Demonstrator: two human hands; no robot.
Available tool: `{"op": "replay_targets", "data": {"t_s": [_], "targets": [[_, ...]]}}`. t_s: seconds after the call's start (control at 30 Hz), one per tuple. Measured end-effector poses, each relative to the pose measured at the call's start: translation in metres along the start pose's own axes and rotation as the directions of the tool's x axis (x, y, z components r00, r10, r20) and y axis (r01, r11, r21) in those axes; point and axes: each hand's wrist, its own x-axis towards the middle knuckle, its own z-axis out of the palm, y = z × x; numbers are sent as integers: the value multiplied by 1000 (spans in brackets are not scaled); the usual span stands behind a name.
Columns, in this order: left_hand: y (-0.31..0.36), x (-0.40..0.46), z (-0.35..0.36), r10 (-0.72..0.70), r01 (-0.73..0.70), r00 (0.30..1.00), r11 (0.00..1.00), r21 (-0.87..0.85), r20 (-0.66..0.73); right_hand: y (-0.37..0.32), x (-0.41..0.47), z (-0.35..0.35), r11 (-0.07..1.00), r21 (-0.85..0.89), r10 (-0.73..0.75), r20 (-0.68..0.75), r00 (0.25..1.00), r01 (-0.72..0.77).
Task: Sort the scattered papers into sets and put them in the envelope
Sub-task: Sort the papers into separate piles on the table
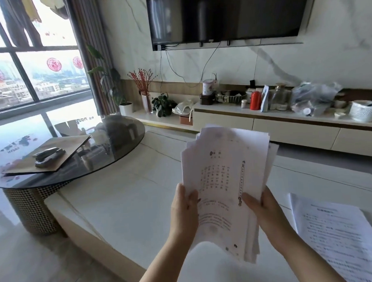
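A loose stack of printed white papers (226,177) is held up above the white table (123,198), its sheets fanned unevenly. My left hand (184,212) grips the stack's left edge, thumb on the front sheet. My right hand (262,212) grips the right edge, thumb also on the front. A second set of printed pages (340,236) lies flat on the table at the lower right. A brown envelope (54,154) lies on the round glass table (118,156) at the left, with a dark stapler (48,157) resting on it.
A long low TV cabinet (285,124) along the far wall carries jars, bags and a white basket (362,110). A wall-mounted TV (229,15) hangs above it. Potted plants (162,104) stand near the window at the left.
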Motion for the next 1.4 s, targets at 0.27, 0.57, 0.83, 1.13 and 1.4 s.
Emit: {"op": "replay_targets", "data": {"t_s": [0.27, 0.57, 0.83, 1.13, 1.4], "targets": [[-13, 11, -23, -50, 77, 984, 985, -156, 170, -18, 2, -35, 1000, 26, 17, -127, 992, -14], [25, 21, 30, -2, -26, 993, 971, 236, 118, -6, 13, 25, 992, -122, -20, -56, 998, 13], [8, 12, -27, -97, 113, 982, 989, -95, 162, -12, -3, -25, 998, -1, 57, -151, 987, -58], [-20, 12, -24, -151, 257, 920, 929, -265, 361, 10, 1, -23, 995, 74, 76, -117, 990, -68], [-9, 22, -2, -210, 248, 963, 936, -249, 169, 11, 12, -12, 998, -40, -46, -110, 993, 42]]}}
